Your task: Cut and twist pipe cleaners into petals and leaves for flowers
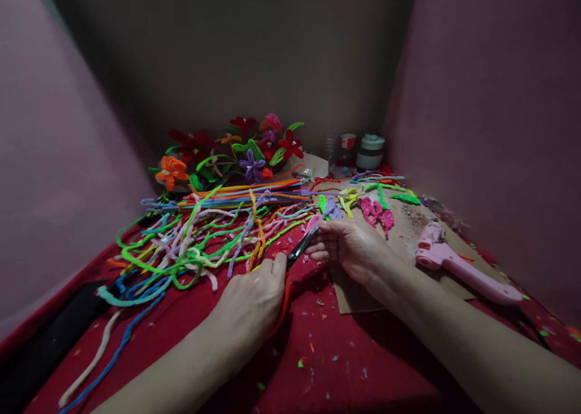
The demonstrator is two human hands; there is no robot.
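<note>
My left hand [254, 299] is closed around the red handles of a pair of scissors [297, 253], whose dark blades point up and to the right. My right hand [351, 247] pinches a small pink pipe-cleaner piece [312, 223] right at the blade tips, fingers curled together. A tangled pile of coloured pipe cleaners [200, 238] lies just left of both hands on the red cloth [318, 353].
Finished pipe-cleaner flowers [236, 151] stand at the back. A cardboard sheet [408, 238] carries pink and green pieces and a pink glue gun [458, 269]. Small jars [370, 152] sit in the back corner. Pinkish walls close in both sides. Cut scraps litter the cloth.
</note>
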